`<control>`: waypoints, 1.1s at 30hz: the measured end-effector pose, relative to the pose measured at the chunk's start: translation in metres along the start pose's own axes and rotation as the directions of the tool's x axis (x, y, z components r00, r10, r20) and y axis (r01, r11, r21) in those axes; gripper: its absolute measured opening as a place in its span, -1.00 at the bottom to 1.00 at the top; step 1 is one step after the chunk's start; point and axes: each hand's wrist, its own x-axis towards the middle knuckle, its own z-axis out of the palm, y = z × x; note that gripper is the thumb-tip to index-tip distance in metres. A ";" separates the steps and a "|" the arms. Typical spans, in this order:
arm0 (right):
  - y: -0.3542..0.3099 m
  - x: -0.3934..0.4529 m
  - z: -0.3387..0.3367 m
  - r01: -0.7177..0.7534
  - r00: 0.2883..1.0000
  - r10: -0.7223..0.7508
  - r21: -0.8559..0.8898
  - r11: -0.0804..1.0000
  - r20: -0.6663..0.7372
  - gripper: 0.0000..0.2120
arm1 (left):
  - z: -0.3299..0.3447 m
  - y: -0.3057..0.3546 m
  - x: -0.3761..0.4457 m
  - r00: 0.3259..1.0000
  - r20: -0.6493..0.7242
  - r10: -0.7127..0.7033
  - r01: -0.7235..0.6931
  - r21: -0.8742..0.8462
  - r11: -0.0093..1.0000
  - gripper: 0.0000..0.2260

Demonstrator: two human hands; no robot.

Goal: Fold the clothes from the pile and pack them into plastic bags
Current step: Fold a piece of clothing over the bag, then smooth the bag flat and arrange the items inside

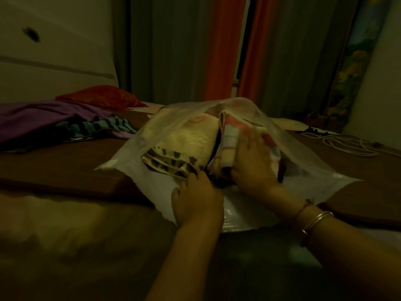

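A clear plastic bag [156, 187] lies on the bed with its mouth toward me. Inside it sits a folded cream cloth with dark patterned edging [182, 146]. My right hand [253, 164] is inside the bag's mouth, gripping a folded pink, white and cream striped garment [230, 146] beside the cream cloth. My left hand [195, 196] rests at the bag's opening, fingers curled under the cream cloth's patterned edge. The pile of unfolded clothes [65, 124], purple and striped teal, lies at the left of the bed.
A red cushion [104, 96] sits behind the pile. White cord [342, 144] is coiled at the right on the brown bedsheet [54, 170]. Orange and grey curtains [223, 46] hang behind the bed. A white cabinet stands at the far left.
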 end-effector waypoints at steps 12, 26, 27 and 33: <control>0.024 0.060 0.067 -0.033 0.932 0.061 -0.084 0.996 0.357 -0.09 | -0.003 -0.021 0.002 0.969 0.230 -0.091 0.023 0.283 0.959 -0.29; -0.004 -0.017 -0.029 0.223 0.925 -0.212 0.002 0.975 0.314 -0.45 | -0.058 -0.025 -0.039 0.981 -0.058 0.184 -0.192 -0.189 0.963 -0.70; -0.018 -0.027 -0.041 0.260 0.930 -0.257 0.023 0.965 0.264 -0.53 | -0.072 -0.028 -0.049 0.970 -0.140 0.197 -0.226 -0.234 0.946 -0.75; -0.134 -0.066 -0.094 0.538 0.843 -0.533 0.153 0.829 -0.074 -0.84 | -0.158 -0.097 -0.086 0.900 -0.436 -0.001 -0.185 -0.384 0.905 -0.84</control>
